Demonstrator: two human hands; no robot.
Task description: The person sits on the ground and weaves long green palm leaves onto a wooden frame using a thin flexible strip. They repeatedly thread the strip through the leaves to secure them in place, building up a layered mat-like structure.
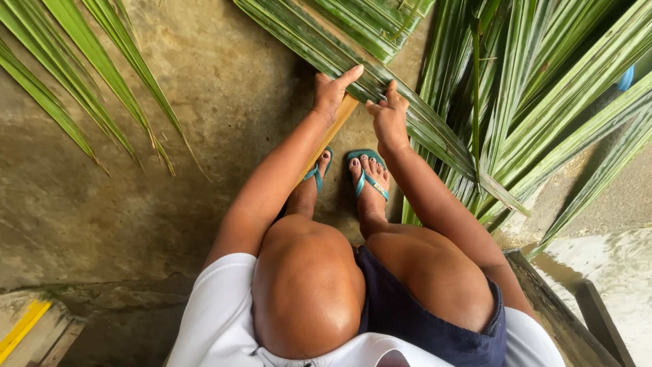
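Observation:
A long green palm frond (319, 41) lies across the concrete floor in front of my feet, and its pale midrib (339, 119) runs down toward my left foot. My left hand (333, 92) presses on the leaflets next to the midrib, fingers together and pointing up right. Just to the right, my right hand (388, 117) grips a band of leaflets (435, 132), thumb on top. Both feet wear teal flip-flops (367, 173) just below the hands.
More green fronds (557, 88) fan out at the right and a separate frond (88, 81) at the upper left. The concrete floor (204, 102) is stained. A wooden edge (543, 299) runs at lower right, and a yellow strip (24, 329) shows at lower left.

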